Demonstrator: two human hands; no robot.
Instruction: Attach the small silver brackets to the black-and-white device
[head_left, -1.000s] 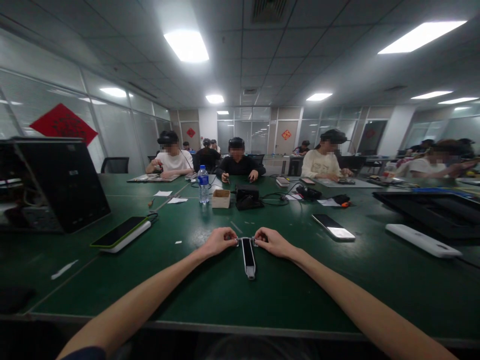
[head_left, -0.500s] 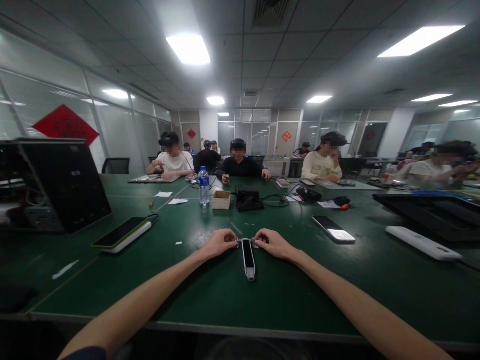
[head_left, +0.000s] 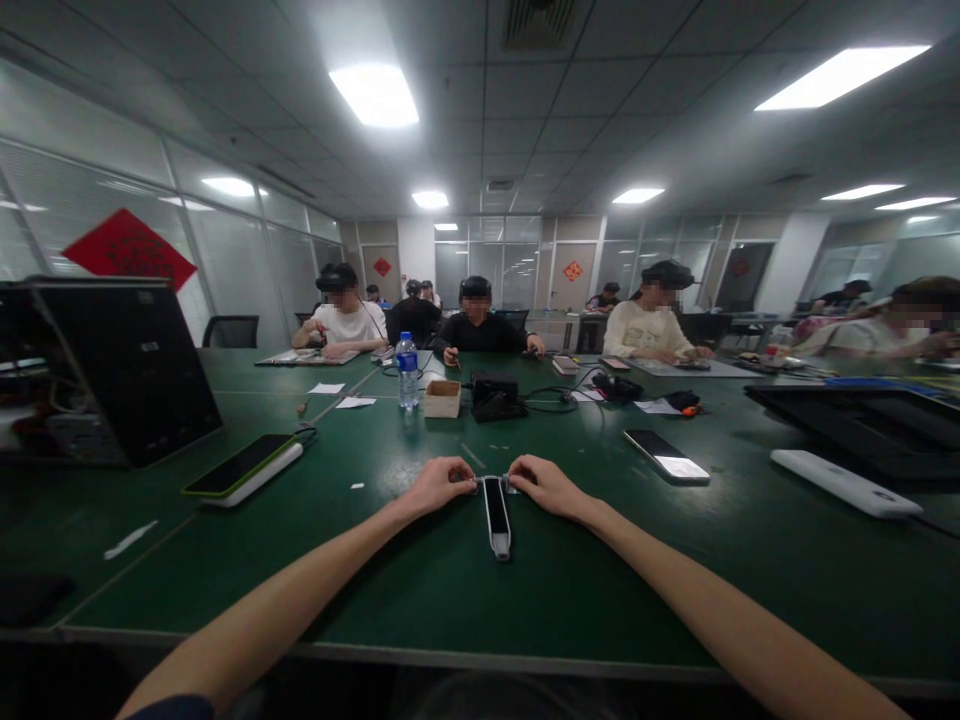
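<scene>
- Head view: we see the left hand (head_left: pixel 437 484) and the right hand (head_left: pixel 545 483) resting on the green counter (head_left: pixel 570 590), one on each side of a slim dark remote (head_left: pixel 496 514) with a pale rim
- Both hands have their fingers curled in and pinched on small silvery bits at the far end of the remote; what those bits are is too small for us to tell
- The remote lies flat on the counter, straight ahead between the two forearms, near the middle of the near edge
- Its long axis runs from the person outward; the far end sits between the fingertips and the rounded near end points back at the person
- We judge the step in hand to be fine work at that far end, with the body held steady from both sides
- The next move, as we judge it, calls for small, even finger pressure so the remote does not twist
- A phone (head_left: pixel 667 455) lies well apart to the right, a water bottle (head_left: pixel 406 371) and small box (head_left: pixel 442 397) farther off
</scene>
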